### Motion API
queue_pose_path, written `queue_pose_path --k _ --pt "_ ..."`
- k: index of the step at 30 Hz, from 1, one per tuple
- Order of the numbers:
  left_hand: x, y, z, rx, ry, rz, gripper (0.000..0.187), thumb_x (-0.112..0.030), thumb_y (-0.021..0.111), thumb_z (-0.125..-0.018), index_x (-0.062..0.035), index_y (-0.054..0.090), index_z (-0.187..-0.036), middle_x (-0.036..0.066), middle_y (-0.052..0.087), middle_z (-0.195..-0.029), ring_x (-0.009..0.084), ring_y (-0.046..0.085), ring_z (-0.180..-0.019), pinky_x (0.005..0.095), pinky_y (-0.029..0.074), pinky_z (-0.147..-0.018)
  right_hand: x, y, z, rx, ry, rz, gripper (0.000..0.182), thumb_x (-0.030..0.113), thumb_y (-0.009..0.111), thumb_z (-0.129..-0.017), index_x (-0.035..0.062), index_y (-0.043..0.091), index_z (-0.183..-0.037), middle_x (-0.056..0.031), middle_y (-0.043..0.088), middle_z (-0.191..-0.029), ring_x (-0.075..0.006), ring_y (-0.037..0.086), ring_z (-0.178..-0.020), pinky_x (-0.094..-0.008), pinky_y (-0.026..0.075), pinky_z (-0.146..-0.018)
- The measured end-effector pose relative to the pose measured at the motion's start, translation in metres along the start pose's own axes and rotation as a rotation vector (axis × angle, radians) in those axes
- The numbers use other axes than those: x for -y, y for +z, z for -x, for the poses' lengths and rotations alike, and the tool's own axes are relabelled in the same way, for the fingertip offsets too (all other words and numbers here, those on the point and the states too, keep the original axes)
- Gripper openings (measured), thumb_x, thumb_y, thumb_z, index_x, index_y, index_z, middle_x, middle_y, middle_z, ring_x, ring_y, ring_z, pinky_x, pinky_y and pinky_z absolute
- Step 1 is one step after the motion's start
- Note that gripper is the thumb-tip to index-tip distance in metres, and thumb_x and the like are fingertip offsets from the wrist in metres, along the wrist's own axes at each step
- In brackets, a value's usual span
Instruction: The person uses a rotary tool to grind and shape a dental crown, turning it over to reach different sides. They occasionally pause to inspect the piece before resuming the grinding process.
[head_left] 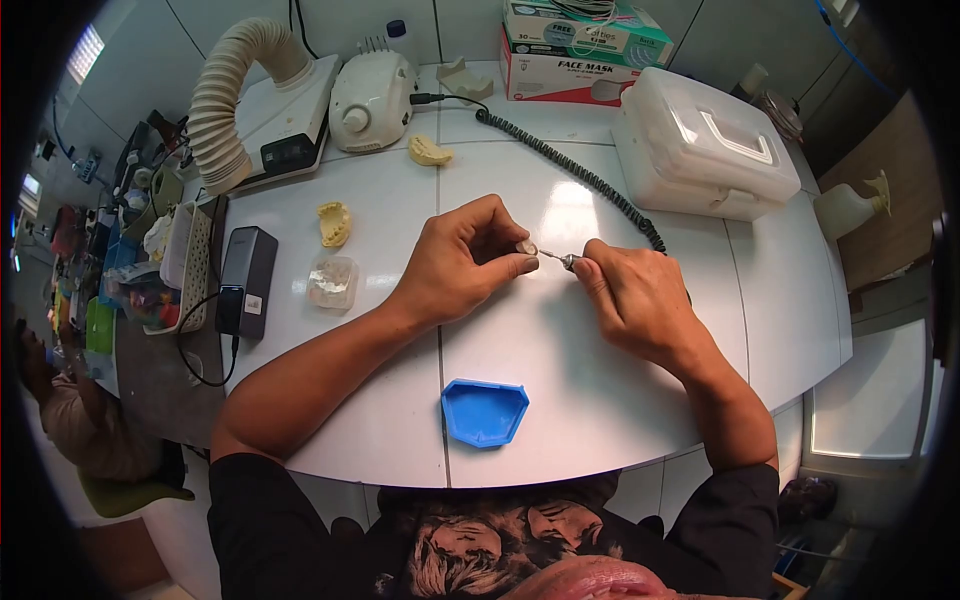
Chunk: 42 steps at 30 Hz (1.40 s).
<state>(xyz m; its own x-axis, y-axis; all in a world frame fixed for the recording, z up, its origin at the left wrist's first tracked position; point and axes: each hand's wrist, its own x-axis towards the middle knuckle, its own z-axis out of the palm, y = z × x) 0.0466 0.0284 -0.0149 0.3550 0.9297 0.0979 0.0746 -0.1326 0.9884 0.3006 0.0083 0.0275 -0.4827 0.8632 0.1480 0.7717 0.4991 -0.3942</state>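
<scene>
While a glossy white tabletop, crossed by dark seams, spreads beneath both forearms, a boxy, cloudy plastic case stands far right and a ribbed beige hose arches far left. A black coiled cord runs toward the right hand, whose curled fingers pinch and largely hide a slim metal tool. The left hand pinches a small, rounded whitish piece between thumb and fingers, partly covering it, above the table. An angular blue tray lies between the forearms; a clear little box and a curved yellowish cast sit beyond the left forearm. The tool's thin tip meets or nearly meets the piece; contact is unclear.
</scene>
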Motion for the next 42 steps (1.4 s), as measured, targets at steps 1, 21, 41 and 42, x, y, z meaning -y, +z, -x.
queue_pose_path --k 1,21,41,42 --pt "0.000 0.001 0.001 0.000 -0.002 0.012 0.020 0.001 0.083 -0.096 -0.0017 0.064 -0.103 0.008 0.077 -0.108 0.0118 0.075 -0.102 0.0288 0.061 -0.094 0.000 0.001 0.001 0.007 0.009 0.000 0.039 0.033 0.054 -0.113 0.0042 0.062 -0.088 -0.0185 0.066 -0.068 -0.0456 0.063 -0.062 -0.0556 0.046 -0.060" --pt "-0.003 0.001 0.001 0.052 -0.032 0.023 0.023 0.003 0.077 -0.100 0.0022 0.072 -0.123 0.005 0.077 -0.108 0.0105 0.074 -0.103 0.0275 0.061 -0.096 -0.004 0.008 -0.001 -0.048 -0.013 0.071 0.037 0.033 0.056 -0.112 0.0044 0.060 -0.090 -0.0164 0.067 -0.071 -0.0444 0.065 -0.063 -0.0550 0.047 -0.058" --pt "-0.002 0.000 0.002 0.066 -0.038 0.018 0.024 0.000 0.077 -0.101 0.0029 0.073 -0.125 0.006 0.078 -0.109 0.0106 0.074 -0.101 0.0265 0.060 -0.095 -0.002 0.008 -0.002 -0.032 0.009 0.104 0.039 0.034 0.057 -0.112 0.0046 0.061 -0.087 -0.0169 0.069 -0.071 -0.0446 0.066 -0.063 -0.0554 0.048 -0.058" --pt "-0.002 0.000 0.001 0.071 -0.035 0.014 0.024 0.000 0.076 -0.101 0.0030 0.073 -0.125 0.006 0.078 -0.109 0.0107 0.075 -0.101 0.0266 0.060 -0.095 -0.002 0.008 -0.002 -0.035 0.013 0.100 0.039 0.034 0.057 -0.112 0.0046 0.061 -0.087 -0.0170 0.069 -0.071 -0.0446 0.066 -0.063 -0.0554 0.048 -0.058"
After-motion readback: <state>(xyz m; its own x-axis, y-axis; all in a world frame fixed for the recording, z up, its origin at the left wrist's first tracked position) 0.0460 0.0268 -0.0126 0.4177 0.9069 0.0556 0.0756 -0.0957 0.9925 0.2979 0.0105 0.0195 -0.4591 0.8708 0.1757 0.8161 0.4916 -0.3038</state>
